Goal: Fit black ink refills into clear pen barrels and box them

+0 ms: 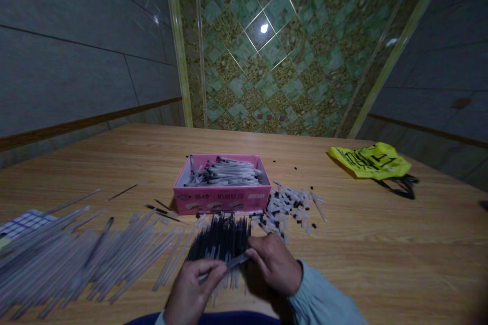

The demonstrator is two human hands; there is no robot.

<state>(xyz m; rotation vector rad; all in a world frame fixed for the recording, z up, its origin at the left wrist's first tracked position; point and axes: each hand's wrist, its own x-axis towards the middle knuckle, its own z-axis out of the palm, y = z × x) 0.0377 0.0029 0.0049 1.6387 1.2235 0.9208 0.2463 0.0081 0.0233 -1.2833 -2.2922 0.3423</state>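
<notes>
Between both hands runs a slim translucent pen barrel [237,261], tilted up to the right. My left hand [196,287] is closed in a pinch round its lower left part. At the upper right end, the fingertips of my right hand [275,263] are shut on the same barrel. Just beyond and under the hands lies a dense bundle of black ink refills [219,236], side by side. Right of it spreads a loose heap of small pen caps and plugs [284,208], whitish and black. Many translucent pen tubes [125,251] lie fanned out at the left.
Behind the refills stands a pink open box [222,200] filled with assembled pens [232,172]. A yellow bag [371,160] with black print and black handles lies at the back right. A checked cloth or paper [28,224] is at the left edge of the wooden table [381,244].
</notes>
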